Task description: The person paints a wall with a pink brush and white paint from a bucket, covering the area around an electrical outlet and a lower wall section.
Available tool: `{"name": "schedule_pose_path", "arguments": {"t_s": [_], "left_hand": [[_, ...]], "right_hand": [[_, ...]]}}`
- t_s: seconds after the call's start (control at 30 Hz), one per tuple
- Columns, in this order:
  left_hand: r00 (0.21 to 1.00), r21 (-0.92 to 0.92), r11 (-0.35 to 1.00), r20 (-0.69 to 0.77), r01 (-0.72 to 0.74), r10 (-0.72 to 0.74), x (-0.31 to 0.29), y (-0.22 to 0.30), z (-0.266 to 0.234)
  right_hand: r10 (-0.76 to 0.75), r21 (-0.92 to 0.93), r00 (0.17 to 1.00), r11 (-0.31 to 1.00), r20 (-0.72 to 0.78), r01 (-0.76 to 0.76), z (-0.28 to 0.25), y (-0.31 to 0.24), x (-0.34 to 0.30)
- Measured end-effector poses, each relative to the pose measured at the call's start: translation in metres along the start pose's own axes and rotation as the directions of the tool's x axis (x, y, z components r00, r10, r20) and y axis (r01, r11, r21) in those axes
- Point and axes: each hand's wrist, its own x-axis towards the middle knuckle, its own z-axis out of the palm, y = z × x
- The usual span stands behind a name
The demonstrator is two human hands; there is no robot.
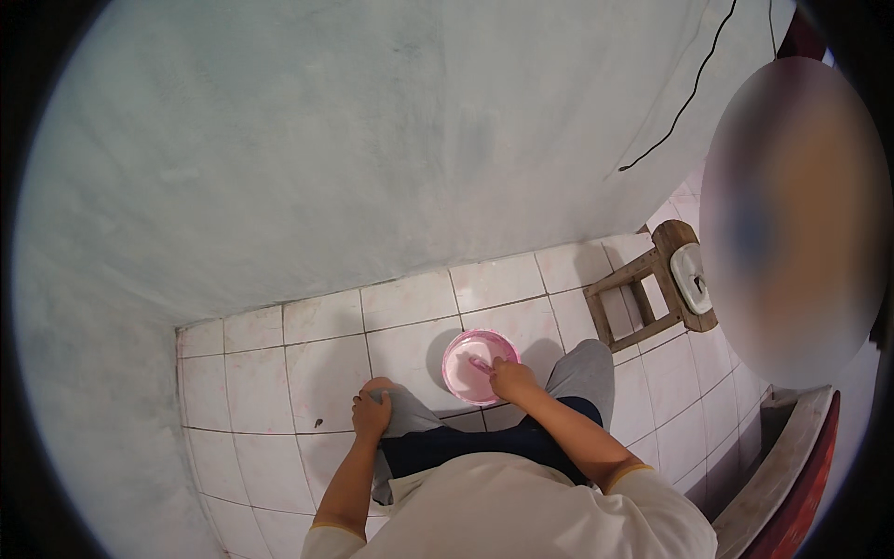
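A round pink bucket (450, 384) with pale pinkish-white contents stands on the floor between my knees. My right hand (514, 380) reaches over the near right part of its rim, fingers closed around a pink handled tool (480, 365). The tool tilts into the bucket; its working end is too small to make out. On my left knee rests my left hand (371, 415), fingers spread loosely over the grey trouser leg, holding nothing.
A grey plastered wall (354, 149) rises ahead and to the left, with a black cable (684, 107) hanging on it. A wooden stool (643, 279) stands at right, a white container (691, 278) at its top. Beyond is a large blurred patch. White tiles (410, 300) cover the floor.
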Motion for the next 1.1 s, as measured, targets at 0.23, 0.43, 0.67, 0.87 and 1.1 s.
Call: {"name": "schedule_pose_path", "arguments": {"t_s": [0.23, 0.43, 0.67, 0.87, 1.1], "left_hand": [[0.997, -0.055, 0.996, -0.042, -0.074, 0.072, 0.002, -0.006, 0.006], [1.0, -0.019, 1.0, 0.006, -0.014, 0.014, 0.0, 0.001, 0.0], [1.0, -0.022, 1.0, -0.011, -0.021, 0.02, 0.002, -0.001, 0.004], [0.831, 0.005, 0.87, -0.292, -0.493, 0.473, 0.0, 0.004, 0.006], [0.791, -0.071, 0.814, -0.295, -0.577, 0.535, 0.002, 0.006, 0.008]], "right_hand": [[0.024, 0.36, 0.987, 0.932, -0.158, 0.035, -0.005, 0.048, -0.018], [0.222, 0.742, 0.938, 0.575, 0.265, -0.345, -0.039, 0.03, -0.032], [0.112, 0.827, 0.901, 0.363, 0.418, -0.429, -0.039, 0.036, -0.045], [0.247, 0.828, 0.902, 0.366, 0.353, -0.424, -0.026, 0.036, -0.049], [0.195, 0.743, 0.947, 0.588, 0.255, -0.321, -0.013, 0.041, -0.052]]}}
